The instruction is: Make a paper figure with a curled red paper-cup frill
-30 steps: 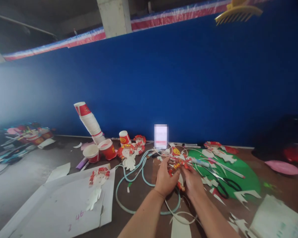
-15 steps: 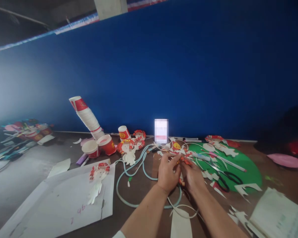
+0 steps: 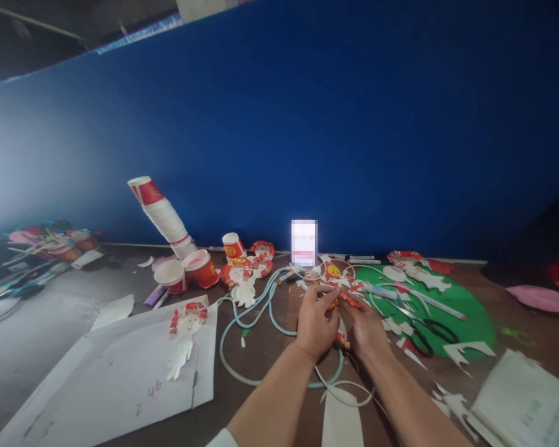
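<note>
Both my left hand and my right hand are closed on a red-and-white paper cutout, which my fingers partly cover. It looks like the paper dolls with red fringed hair lying around. One such paper doll rests on a white board to the left. More paper dolls lie beyond it, near the cups. A pale blue cable loops around my left forearm. Just right of my right hand are scissors with black handles, on a green round mat.
A leaning stack of paper cups stands at the back left, beside open red cups. White paper scraps and a folded cloth-like bundle lie at right. A blue partition closes off the back.
The view has shifted slightly. My hands stay together on the paper cutout, with only small finger movement. The things on the table keep their places.
</note>
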### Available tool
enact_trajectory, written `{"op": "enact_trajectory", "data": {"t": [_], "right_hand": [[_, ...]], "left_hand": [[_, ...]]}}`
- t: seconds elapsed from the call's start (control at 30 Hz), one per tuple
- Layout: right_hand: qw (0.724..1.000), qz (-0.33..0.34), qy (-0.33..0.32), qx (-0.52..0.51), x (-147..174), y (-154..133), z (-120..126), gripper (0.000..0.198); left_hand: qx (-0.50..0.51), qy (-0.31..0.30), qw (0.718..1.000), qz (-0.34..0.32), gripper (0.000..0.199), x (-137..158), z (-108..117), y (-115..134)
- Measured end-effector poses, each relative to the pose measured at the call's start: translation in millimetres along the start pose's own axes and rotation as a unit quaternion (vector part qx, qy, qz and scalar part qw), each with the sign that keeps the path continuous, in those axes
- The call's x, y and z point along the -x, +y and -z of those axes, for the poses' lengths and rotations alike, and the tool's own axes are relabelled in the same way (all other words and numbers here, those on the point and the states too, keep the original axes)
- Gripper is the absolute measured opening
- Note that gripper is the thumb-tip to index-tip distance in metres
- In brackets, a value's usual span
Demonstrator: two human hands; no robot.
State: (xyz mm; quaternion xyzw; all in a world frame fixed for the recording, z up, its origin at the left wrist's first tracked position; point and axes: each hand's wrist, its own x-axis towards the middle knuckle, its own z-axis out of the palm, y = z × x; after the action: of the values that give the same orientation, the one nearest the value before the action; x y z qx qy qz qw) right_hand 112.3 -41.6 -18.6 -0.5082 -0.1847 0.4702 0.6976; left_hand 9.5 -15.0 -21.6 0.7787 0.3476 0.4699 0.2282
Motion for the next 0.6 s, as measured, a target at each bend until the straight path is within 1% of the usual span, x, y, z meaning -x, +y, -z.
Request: {"op": "enact_trajectory", "data": {"t": [0.13,0.27,0.33,0.43,0.53,0.6], "right_hand": [[0.999,0.003,0.002,0.042,1,0,1,0.048],[0.995,0.042,0.001,0.091,-2,1,7,0.06],[0.992,0.049,0.003,0.115,-3,2,10,0.063],[0.989,0.052,0.012,0.138,-3,2,10,0.062],[0.99,0.064,0.01,0.129,-2,1,7,0.057],[0.991,0.055,0.003,0.122,-1,0,6,0.057]], "left_hand": [[-0.005,-0.004,1.0,0.012,0.051,0,1,3],[-0.014,-0.003,1.0,0.027,0.051,0,2,4],[-0.021,-0.004,0.999,0.03,0.051,1,1,4],[-0.033,-0.006,0.999,0.029,0.051,1,1,2],[-0.045,-0.011,0.999,0.018,0.047,2,1,0],[-0.056,-0.013,0.998,0.011,0.044,3,2,-1]]}}
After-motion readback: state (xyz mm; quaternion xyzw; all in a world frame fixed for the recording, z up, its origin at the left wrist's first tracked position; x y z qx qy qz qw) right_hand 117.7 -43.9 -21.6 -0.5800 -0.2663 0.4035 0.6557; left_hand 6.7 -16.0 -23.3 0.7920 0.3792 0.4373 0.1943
